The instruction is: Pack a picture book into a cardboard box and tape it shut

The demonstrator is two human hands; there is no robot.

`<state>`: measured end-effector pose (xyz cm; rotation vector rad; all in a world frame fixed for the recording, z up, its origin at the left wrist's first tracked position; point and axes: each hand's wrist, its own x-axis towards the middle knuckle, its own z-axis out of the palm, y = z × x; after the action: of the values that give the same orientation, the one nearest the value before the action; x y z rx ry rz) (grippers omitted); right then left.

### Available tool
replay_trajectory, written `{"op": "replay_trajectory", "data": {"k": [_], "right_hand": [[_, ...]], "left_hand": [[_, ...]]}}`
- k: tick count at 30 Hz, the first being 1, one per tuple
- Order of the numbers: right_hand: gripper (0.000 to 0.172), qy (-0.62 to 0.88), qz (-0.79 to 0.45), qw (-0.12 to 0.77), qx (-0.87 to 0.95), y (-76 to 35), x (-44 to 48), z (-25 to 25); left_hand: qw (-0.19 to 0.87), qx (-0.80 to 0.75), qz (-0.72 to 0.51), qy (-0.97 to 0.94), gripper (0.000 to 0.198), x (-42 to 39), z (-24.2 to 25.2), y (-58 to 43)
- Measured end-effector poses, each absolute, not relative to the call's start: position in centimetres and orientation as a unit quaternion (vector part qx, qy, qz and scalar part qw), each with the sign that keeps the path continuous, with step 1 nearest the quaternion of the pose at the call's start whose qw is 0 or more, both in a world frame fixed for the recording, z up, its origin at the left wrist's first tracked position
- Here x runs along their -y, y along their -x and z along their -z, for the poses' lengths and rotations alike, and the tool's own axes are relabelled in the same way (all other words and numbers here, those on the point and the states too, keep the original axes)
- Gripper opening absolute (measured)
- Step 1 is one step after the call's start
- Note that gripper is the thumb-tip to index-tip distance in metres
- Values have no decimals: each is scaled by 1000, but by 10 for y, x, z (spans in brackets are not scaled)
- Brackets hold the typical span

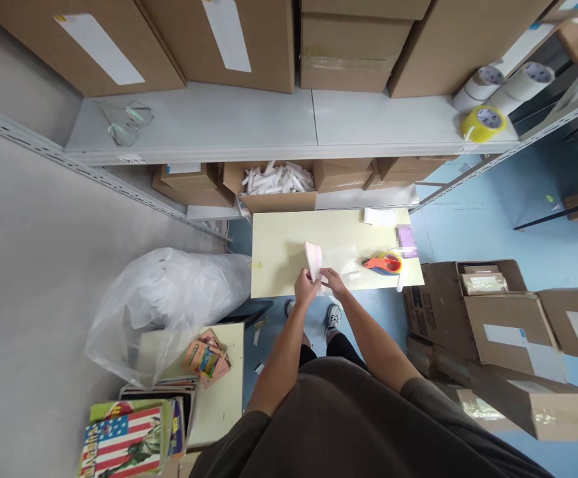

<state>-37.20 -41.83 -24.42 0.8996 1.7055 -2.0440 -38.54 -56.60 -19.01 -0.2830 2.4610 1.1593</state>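
Observation:
A thin pink-and-white packet (313, 254) stands up from my left hand (307, 288), whose fingers are closed round its lower end. My right hand (334, 282) meets it from the right, fingertips pinched at the packet's lower edge; some clear plastic shows by these fingers. Just beyond the right hand, clear plastic film (341, 257) lies on the pale yellow table (279, 242). Farther right are orange-handled scissors (375, 264) against a yellow-and-blue tape roll (391, 263). A purple packet (407, 240) and a white sheet (379, 216) lie near the far right corner.
Behind the table, a grey shelf (249, 119) carries cardboard boxes, glasses (125, 126) and tape rolls (483, 125). Below it stands a box of white rolled pieces (279, 179). A big clear bag (179, 292) and books (124, 441) are left; cartons (505, 325) are stacked right.

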Motion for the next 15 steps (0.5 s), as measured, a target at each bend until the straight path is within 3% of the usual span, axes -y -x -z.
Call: {"op": "replay_trajectory", "data": {"k": [7, 12, 15], "right_hand": [[45, -284, 727, 110, -616, 383, 388, 219], [22, -270, 637, 106, -714, 395, 373, 218], [14, -301, 572, 84, -758, 398, 356, 227]], "left_hand": [[205, -914, -346, 56, 34, 509, 169, 382], [245, -881, -402, 43, 56, 495, 184, 382], [245, -863, -440, 43, 45, 510, 203, 389]]}}
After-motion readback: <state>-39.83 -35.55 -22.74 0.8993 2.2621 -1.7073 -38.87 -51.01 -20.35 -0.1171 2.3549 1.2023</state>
